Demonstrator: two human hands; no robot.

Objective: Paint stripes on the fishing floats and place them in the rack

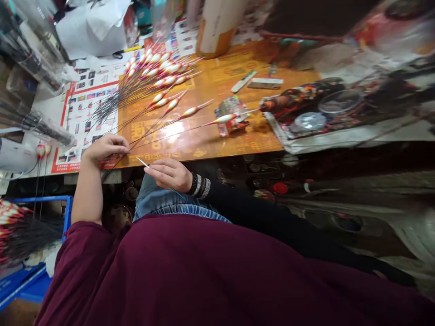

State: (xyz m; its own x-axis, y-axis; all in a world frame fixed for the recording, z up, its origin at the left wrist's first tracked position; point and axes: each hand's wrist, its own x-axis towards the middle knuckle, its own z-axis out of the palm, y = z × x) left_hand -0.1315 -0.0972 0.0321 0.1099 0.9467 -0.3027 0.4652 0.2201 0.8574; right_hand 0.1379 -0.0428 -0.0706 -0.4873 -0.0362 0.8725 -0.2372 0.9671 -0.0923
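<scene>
At the table's front edge, my left hand (108, 147) is closed, its fingertips pinched on the thin dark stem of a fishing float (224, 118). The float's cream and red body rests at a small paint-spattered block (231, 107), its tip pointing right. My right hand (173, 175) is closed in front of the table, gripping a thin stick-like tool (142, 161) with a pale pointed end and a blue rear part. That point is near my left fingertips, apart from the float's body. Several more floats (170, 68) lie in a fanned pile behind.
Two flat sticks (265, 83) lie behind the block. To the right are a paint-crusted roll (306, 93) and a clear round lid (310, 121). A white and orange container (220, 27) stands at the back. A blue crate (67, 213) with floats is at lower left.
</scene>
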